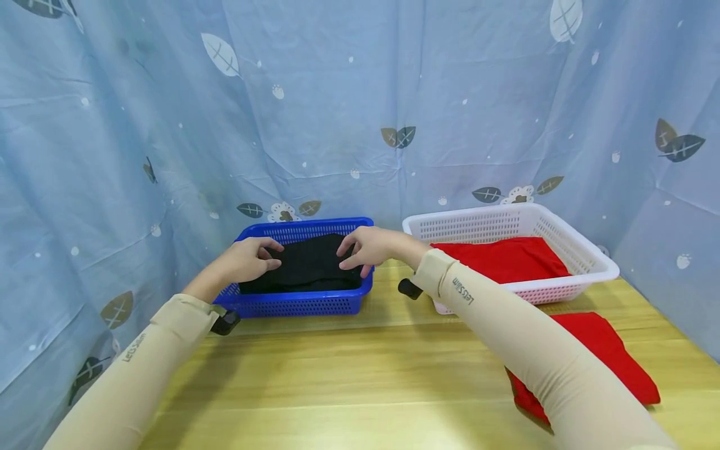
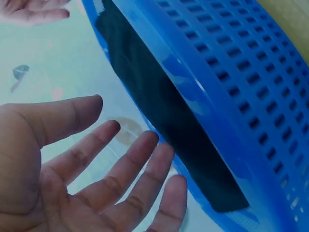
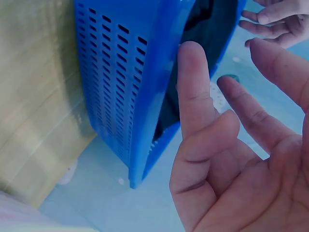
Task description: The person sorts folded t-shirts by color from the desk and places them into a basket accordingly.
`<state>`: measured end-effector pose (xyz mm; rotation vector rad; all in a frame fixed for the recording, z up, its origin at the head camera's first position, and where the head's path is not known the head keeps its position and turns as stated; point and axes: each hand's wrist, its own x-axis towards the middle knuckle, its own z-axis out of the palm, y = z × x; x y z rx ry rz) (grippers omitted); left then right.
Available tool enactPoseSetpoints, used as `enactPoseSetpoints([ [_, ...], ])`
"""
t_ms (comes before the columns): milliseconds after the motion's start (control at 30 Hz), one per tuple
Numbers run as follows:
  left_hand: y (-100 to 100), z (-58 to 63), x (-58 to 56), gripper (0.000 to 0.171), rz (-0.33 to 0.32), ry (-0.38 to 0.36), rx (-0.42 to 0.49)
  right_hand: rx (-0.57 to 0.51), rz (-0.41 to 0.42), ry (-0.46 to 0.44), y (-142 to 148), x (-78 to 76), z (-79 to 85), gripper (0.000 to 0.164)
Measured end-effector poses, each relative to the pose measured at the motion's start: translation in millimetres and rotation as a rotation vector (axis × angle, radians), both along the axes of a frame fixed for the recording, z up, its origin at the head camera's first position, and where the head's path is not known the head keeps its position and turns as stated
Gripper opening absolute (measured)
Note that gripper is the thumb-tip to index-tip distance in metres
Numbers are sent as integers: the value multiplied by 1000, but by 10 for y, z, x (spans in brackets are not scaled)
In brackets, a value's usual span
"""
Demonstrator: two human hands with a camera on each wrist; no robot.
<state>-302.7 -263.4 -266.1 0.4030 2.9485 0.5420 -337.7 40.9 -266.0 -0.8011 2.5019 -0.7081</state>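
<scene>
A folded black cloth (image 1: 312,262) lies inside the blue plastic basket (image 1: 292,304) at the back left of the table. Over the basket's left end is my left hand (image 1: 250,258), its fingers loosely spread and holding nothing. My right hand (image 1: 368,247) hovers above the right end, fingers relaxed and apart, also bare. In the left wrist view the thumb and fingers (image 2: 140,150) stand out straight beside the basket rim. The right wrist view has the fingers (image 3: 195,87) above the basket edge, with the black cloth (image 3: 212,29) behind them.
Right of the blue basket stands a white basket (image 1: 579,290) with a red cloth (image 1: 506,259) in it. Another folded red cloth (image 1: 604,356) lies on the wooden table (image 1: 337,375) at the right, partly behind my right forearm. A blue patterned curtain (image 1: 337,94) hangs behind.
</scene>
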Motion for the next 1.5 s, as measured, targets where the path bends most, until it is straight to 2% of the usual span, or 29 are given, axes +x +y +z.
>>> enactPoseSetpoints([
  [267,240,7,139,45,-12,1,106,-56,34,19,273,159,66,52],
  [400,356,-19,183,45,-48,3,158,-59,29,28,459,301,129,53],
  [600,613,-48,312,46,-128,-3,222,-78,12,42,850,464,121,57],
  [833,955,-110,458,51,-209,-93,350,-94,-64,64,1358,687,117,60],
  [1267,1585,-394,692,58,-356,-205,496,-89,-147,99,2151,1101,-35,62],
  [1500,1953,-552,837,57,-450,-329,533,-108,-112,58,2582,1248,-119,49],
])
